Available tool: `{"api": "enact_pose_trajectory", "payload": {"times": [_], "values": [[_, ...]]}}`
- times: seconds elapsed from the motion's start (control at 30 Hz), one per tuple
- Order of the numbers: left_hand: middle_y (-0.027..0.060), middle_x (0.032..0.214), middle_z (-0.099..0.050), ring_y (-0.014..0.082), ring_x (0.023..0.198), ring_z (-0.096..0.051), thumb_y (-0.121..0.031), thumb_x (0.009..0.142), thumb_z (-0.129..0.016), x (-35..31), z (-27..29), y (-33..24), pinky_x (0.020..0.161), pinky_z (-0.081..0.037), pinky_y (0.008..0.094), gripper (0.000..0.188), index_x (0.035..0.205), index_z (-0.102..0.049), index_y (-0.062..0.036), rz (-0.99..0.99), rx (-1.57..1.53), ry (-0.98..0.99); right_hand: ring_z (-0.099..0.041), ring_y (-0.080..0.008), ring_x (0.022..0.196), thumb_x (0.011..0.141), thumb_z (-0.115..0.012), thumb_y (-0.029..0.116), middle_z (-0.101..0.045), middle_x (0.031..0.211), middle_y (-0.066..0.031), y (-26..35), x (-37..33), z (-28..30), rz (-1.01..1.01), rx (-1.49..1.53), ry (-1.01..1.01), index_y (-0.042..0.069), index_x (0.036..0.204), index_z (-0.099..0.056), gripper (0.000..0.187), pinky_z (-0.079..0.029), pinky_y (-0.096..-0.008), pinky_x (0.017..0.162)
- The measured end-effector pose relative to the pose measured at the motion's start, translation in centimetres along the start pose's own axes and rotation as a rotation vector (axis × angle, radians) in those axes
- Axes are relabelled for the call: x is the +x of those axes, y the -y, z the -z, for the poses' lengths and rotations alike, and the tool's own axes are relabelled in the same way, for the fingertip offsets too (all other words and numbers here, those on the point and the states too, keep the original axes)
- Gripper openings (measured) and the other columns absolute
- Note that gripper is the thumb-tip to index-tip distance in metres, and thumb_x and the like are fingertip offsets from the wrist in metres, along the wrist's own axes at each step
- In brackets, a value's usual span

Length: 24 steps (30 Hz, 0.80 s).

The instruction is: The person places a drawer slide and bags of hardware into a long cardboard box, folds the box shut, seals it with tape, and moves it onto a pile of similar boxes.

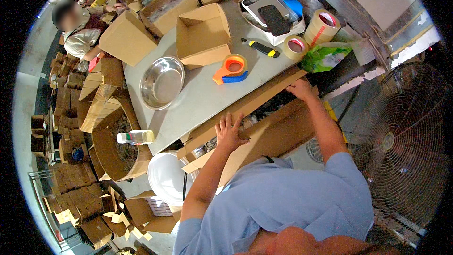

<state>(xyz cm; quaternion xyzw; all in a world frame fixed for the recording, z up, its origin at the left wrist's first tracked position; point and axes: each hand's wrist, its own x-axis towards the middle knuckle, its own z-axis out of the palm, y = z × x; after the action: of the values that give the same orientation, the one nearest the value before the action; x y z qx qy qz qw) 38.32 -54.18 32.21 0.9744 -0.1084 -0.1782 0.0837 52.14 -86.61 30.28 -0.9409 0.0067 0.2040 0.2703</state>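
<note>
I have the open cardboard box (pixel 276 130) below the table (pixel 200 97), my left hand (pixel 229 135) spread-fingered at its table-side flap (pixel 264 100). My right hand (pixel 301 88) curls at the right end (clamped or not, I cannot tell); I'd press evenly, avoiding creases.

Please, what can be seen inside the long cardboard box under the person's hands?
Between the flaps of the cardboard box, dark, jumbled contents show, with paler pieces near the left hand. The flaps hide much of the rest; I cannot tell what the contents are.
</note>
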Motion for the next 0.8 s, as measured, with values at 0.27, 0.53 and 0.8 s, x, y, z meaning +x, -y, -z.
{"api": "enact_pose_trajectory", "payload": {"times": [0.27, 0.53, 0.8], "values": [[0.0198, 0.139, -0.027, 0.0381, 0.126, -0.028, -0.049, 0.059, -0.075, -0.4, -0.8, 0.6, 0.101, -0.021, 0.0567, 0.092, 0.137, -0.029, -0.0302, -0.049, -0.012, -0.048, -0.053, -0.0313, 0.106, 0.073, -0.067, 0.039, -0.058, 0.115, -0.0141, 3.9, -3.4, 1.9, -0.157, -0.455, -0.132, 0.008, 0.102, -0.062, 0.043, -0.035, -0.0504, 0.093], [0.0195, 0.14, -0.025, 0.0369, 0.127, -0.025, -0.06, 0.063, -0.066, 1.1, -2.1, 1.3, 0.102, -0.015, 0.059, 0.086, 0.136, -0.031, -0.0311, -0.072, 0.078, 0.051, -0.026, -0.039, 0.127, 0.048, -0.08, 0.045, -0.029, 0.139, -0.013, 3.4, -3.4, -1.2, 0.477, -0.743, 0.121, 0.025, 0.139, -0.022, 0.11, -0.017, -0.0593, 0.104], [0.0174, 0.144, -0.017, 0.0397, 0.128, -0.024, -0.061, 0.071, -0.056, 0.2, -5.4, 0.4, 0.095, -0.022, 0.0653, 0.079, 0.138, -0.028, -0.0317, -0.213, 0.173, -0.246, -0.027, -0.0406, 0.124, 0.041, -0.08, 0.047, -0.029, 0.135, -0.0177, 1.0, -3.1, -2.5, 0.612, -0.749, 0.148, 0.018, 0.14, -0.019, 0.12, -0.011, -0.0597, 0.105]]}}
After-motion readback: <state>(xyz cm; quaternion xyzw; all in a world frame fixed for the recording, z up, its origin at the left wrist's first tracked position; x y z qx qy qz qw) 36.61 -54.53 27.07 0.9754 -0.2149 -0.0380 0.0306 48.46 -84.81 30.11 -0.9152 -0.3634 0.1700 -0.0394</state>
